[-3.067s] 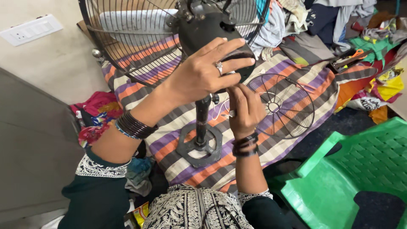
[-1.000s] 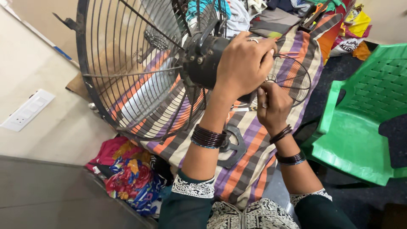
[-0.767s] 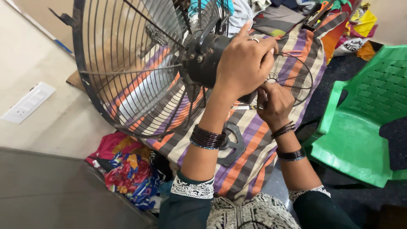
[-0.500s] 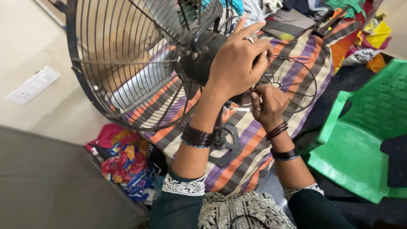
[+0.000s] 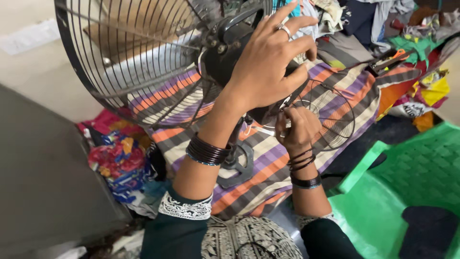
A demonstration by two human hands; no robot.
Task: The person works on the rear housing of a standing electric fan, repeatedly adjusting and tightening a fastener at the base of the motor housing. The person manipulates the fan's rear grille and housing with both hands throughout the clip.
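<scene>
My left hand (image 5: 268,67) grasps the black motor housing (image 5: 230,48) of the fan, fingers spread over its back; the ring finger now lifts clear, where 0.5 s ago it lay curled lower. My right hand (image 5: 296,128) sits just beneath, fingers clenched around something small under the housing; I cannot tell what. The wire guard (image 5: 139,62) fills more of the view than before, and has swung up and left. The fan's stand (image 5: 237,163) rests on the striped cloth (image 5: 268,163). A loose grille (image 5: 330,115) lies behind my right hand. A green plastic chair (image 5: 417,182) has slid to the lower right.
</scene>
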